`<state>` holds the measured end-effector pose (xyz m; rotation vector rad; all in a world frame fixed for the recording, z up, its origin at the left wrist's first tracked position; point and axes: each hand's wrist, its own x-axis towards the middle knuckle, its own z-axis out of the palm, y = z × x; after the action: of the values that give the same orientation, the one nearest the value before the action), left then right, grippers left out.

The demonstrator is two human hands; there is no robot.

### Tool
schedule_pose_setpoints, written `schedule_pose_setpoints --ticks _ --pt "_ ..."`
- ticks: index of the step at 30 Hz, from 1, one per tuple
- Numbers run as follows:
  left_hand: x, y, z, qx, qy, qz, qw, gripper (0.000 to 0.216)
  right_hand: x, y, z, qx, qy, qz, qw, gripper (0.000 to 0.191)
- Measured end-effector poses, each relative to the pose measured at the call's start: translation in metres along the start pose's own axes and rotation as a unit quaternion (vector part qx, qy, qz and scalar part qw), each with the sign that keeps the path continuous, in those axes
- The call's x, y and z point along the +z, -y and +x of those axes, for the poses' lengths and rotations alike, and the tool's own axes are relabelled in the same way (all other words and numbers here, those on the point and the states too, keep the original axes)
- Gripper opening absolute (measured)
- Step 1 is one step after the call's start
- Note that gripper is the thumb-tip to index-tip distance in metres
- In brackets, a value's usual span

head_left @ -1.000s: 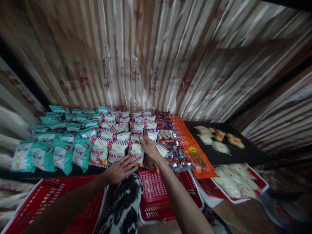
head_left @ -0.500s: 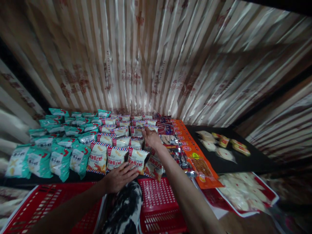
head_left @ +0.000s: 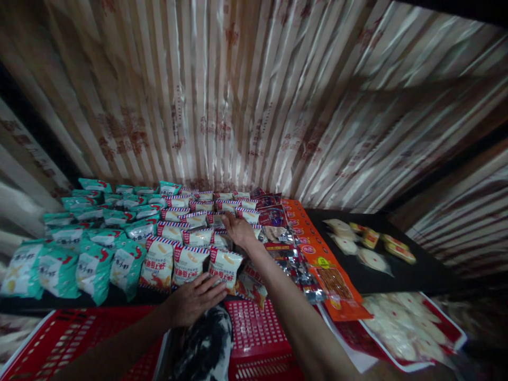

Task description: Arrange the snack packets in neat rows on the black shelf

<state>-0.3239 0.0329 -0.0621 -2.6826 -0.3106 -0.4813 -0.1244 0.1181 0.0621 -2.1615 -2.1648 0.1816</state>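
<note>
My left hand [head_left: 194,301] lies flat with fingers stretched out against the front row of white snack packets with red and blue striped tops [head_left: 189,260]. My right hand [head_left: 238,229] reaches farther back and rests palm down on packets in the middle rows; its fingers are spread. Rows of these striped packets run back toward the wall. Teal snack packets [head_left: 93,264] fill the shelf to the left. Both arms stretch from the lower edge over red baskets.
Dark red and silver foil packets [head_left: 278,233] and an orange packet strip [head_left: 321,259] lie right of my right hand. Pale wrapped cakes [head_left: 369,248] sit on the black shelf [head_left: 420,270] at right. Red plastic baskets [head_left: 257,333] stand below. A striped curtain [head_left: 254,95] hangs behind.
My right hand moved from the front row back to the middle rows, then slightly left. The left hand stayed on the front packets. The view shifted a little downward.
</note>
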Motion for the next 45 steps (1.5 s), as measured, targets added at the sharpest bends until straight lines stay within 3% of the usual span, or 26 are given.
schedule_pose_setpoints --ticks 5,7,12,18,22,34,40,45 --pt "0.001 -0.001 0.0 0.002 0.004 -0.004 1.0 0.048 -0.006 -0.009 0.015 0.009 -0.121 -0.025 0.992 0.048" --pt "0.001 -0.001 0.0 0.003 0.006 0.0 1.0 0.048 -0.009 -0.018 0.029 -0.007 -0.134 -0.022 0.991 0.043" --pt "-0.001 0.001 0.0 0.005 0.008 0.017 1.0 0.048 -0.011 -0.039 0.07 -0.019 -0.08 -0.049 0.995 0.04" --pt "-0.006 0.003 0.004 0.001 0.004 0.011 1.0 0.046 -0.005 -0.041 0.099 -0.027 -0.043 -0.069 0.996 0.03" --pt "-0.007 0.004 0.005 0.005 0.006 0.004 1.0 0.046 -0.003 -0.039 0.106 -0.034 -0.035 -0.072 0.996 0.024" --pt "-0.005 0.003 0.006 0.006 -0.006 0.017 1.0 0.041 -0.001 -0.021 0.108 -0.049 -0.041 -0.087 0.994 0.034" --pt "-0.002 -0.001 0.008 -0.022 -0.031 0.037 0.999 0.037 -0.007 -0.032 0.114 -0.067 -0.023 -0.053 0.996 0.033" --pt "-0.004 -0.001 0.012 -0.026 -0.024 0.056 0.998 0.035 -0.006 -0.044 0.129 -0.05 -0.013 -0.043 0.998 0.048"
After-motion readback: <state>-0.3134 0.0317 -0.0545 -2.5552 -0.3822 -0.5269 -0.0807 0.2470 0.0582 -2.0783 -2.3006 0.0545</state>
